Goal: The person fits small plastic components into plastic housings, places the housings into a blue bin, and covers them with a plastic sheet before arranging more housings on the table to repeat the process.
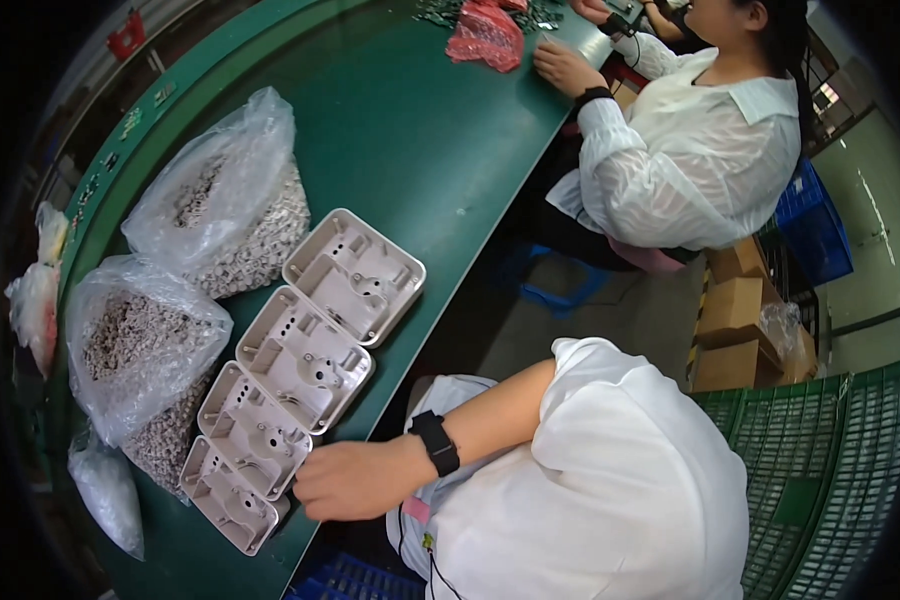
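Observation:
My right hand [355, 480], with a black strap on its wrist, lies at the table's near edge. Its fingers are curled in, their tips hidden, against the side of a white plastic housing [260, 430]; what they hold, if anything, does not show. Several such open housings stand in a slanting row, the farthest one [358, 275] at the upper end and the nearest one [232, 497] at the lower end. Inside them are round posts, ribs and holes. My left hand is out of view.
Two open clear bags, one nearer [150, 350] and one farther [220, 190], hold small pale parts beside the housings. A smaller bag [107, 495] lies lower left on the green table [410, 130]. A co-worker [690, 150] sits farther along, near a red bag [485, 38]. Green crates [790, 440] stand at right.

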The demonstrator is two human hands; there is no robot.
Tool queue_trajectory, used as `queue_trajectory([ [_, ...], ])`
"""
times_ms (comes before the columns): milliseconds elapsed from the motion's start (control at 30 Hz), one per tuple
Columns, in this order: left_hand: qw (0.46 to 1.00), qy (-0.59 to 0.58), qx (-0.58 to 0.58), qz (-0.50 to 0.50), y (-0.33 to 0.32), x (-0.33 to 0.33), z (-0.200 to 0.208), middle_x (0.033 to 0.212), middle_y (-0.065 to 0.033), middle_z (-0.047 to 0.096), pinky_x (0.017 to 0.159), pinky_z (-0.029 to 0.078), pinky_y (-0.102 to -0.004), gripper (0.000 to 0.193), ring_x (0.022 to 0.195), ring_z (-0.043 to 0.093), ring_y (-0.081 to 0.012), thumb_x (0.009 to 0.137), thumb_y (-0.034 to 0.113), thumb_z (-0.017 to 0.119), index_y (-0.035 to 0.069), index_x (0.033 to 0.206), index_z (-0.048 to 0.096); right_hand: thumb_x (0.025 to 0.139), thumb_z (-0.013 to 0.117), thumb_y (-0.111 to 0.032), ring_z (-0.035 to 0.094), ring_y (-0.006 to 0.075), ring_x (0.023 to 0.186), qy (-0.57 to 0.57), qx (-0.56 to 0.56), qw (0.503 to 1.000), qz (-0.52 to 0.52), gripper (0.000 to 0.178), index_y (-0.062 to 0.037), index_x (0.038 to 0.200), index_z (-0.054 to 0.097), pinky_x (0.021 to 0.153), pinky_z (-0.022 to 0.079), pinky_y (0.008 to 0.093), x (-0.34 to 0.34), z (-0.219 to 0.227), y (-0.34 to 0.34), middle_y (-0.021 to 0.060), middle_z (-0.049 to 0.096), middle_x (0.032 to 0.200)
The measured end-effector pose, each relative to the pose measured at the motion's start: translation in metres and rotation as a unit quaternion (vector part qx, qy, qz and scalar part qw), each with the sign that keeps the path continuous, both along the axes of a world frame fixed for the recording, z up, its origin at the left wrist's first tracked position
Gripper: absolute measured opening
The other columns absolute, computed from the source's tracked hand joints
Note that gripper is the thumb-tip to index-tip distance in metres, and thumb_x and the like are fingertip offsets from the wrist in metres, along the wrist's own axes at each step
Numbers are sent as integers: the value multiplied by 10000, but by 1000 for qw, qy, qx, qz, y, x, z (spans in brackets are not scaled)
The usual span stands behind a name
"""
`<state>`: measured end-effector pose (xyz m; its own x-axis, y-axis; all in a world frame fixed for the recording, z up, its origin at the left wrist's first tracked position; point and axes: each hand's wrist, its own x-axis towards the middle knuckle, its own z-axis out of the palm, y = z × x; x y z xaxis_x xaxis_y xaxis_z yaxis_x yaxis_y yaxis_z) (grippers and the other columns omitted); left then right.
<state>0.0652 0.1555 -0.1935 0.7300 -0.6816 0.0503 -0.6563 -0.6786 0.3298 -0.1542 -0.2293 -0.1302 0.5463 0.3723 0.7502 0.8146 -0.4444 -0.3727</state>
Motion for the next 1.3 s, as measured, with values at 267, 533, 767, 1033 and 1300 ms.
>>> queue_trajectory([
  [267,996,-83,12,-1,20,-15,20,1253,-207,393,990,323,-370,980,1149,408,-308,552,341,776,3,1304,246,733,532,-116,430,237,689,-3,14,1000,-22,114,-55,703,441,607,342,323,-6,-4,-2,84,416,745],
  [533,984,-178,20,22,46,-40,44,1238,-197,419,979,344,-357,907,1126,437,-291,596,276,770,9,1293,254,724,545,-134,433,233,691,-5,22,1000,15,118,-60,721,453,604,343,326,-13,-2,5,81,421,753],
  [767,864,-271,161,392,178,-397,109,1225,-189,441,970,363,-346,847,1105,463,-275,634,219,764,13,1283,260,655,597,-132,542,220,713,93,-13,995,28,208,-88,858,585,634,412,347,-13,-1,-9,26,555,741],
  [1033,700,-224,146,663,77,-604,173,1241,-191,407,976,346,-365,866,1131,429,-283,627,222,760,17,1289,242,685,563,58,498,262,651,119,0,985,125,183,-30,845,568,586,373,338,-1,16,4,92,541,732],
  [1300,624,-286,-172,707,44,-562,184,1273,-198,342,991,311,-401,923,1182,364,-302,597,251,755,21,1304,209,690,569,48,513,264,673,101,-16,972,213,186,-25,861,575,599,370,347,-5,18,27,87,548,743],
])
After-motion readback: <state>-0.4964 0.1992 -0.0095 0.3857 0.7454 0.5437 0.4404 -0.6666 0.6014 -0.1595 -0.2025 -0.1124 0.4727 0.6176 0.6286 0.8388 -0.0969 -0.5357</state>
